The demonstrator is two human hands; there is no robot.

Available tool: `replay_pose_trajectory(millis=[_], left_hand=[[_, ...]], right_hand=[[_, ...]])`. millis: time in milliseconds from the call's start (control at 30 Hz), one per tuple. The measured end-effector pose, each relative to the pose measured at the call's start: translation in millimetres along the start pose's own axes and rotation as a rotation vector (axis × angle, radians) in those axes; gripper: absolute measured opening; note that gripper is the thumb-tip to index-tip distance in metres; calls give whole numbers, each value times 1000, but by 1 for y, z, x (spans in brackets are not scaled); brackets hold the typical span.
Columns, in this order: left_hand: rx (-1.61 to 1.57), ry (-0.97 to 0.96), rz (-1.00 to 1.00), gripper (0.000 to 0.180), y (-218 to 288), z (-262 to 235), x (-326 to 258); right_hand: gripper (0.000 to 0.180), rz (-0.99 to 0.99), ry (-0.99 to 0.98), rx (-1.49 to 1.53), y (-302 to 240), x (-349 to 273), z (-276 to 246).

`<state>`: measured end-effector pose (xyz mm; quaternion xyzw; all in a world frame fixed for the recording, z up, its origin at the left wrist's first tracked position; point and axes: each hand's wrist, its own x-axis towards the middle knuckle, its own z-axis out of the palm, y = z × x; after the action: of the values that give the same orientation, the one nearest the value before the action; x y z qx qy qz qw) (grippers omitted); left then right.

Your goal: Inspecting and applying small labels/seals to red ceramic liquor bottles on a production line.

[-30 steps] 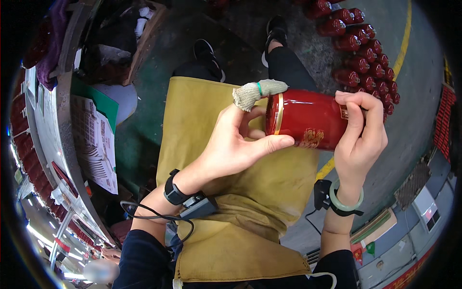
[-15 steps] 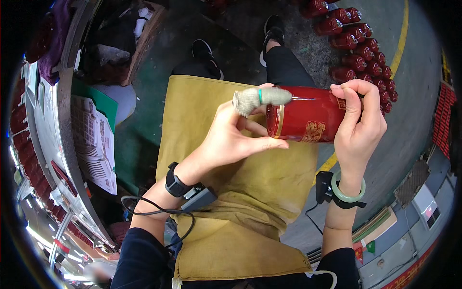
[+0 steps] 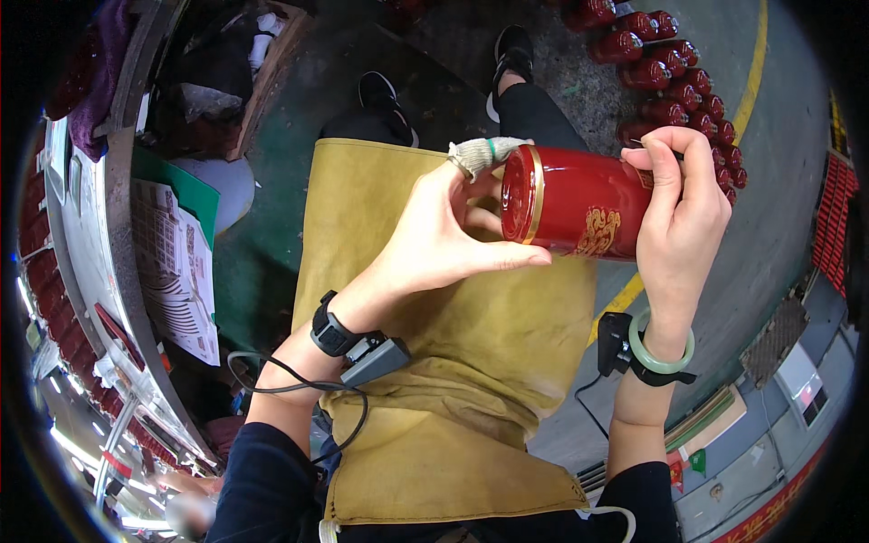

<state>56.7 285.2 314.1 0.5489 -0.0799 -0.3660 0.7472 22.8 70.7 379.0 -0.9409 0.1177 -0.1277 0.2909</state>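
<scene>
A glossy red jar [image 3: 579, 204] with a gold band near its left end and gold ornaments on its side lies sideways above my lap. My left hand [image 3: 444, 226] is closed round the jar's left end. Its thumb lies along the lower edge, and a finger in a knitted cover [image 3: 484, 157] with a green band reaches behind the top. At the right end is my right hand [image 3: 683, 204], its fingers curled and its thumb and forefinger pinched together beside a second gold mark. Something thin shows at those fingertips, too small to name. The hand hides the jar's right end.
Several similar red jars [image 3: 665, 81] stand in rows on the floor at the upper right. A yellow apron [image 3: 453, 353] covers my lap. On the left are a workbench [image 3: 113, 262] and printed sheets [image 3: 176, 262]. A cable [image 3: 299, 389] hangs by my left forearm.
The jar has turned slightly, so its left end faces up more. My covered finger has drawn back from the front to behind the jar. My right hand has shifted a little to the right.
</scene>
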Motion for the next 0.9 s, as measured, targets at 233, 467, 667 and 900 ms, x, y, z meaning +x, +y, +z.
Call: replay_pose_trajectory(millis=[233, 467, 667, 900], left_hand=[[237, -67, 189, 79, 5, -10, 1], [225, -101, 343, 67, -1, -13, 1], [133, -84, 312, 65, -6, -15, 9], [319, -28, 429, 41, -9, -17, 18]], right_hand=[[8, 41, -12, -68, -7, 6, 1], [12, 135, -98, -90, -11, 22, 3], [24, 275, -306, -98, -3, 49, 6], [30, 269, -408, -107, 14, 64, 10]])
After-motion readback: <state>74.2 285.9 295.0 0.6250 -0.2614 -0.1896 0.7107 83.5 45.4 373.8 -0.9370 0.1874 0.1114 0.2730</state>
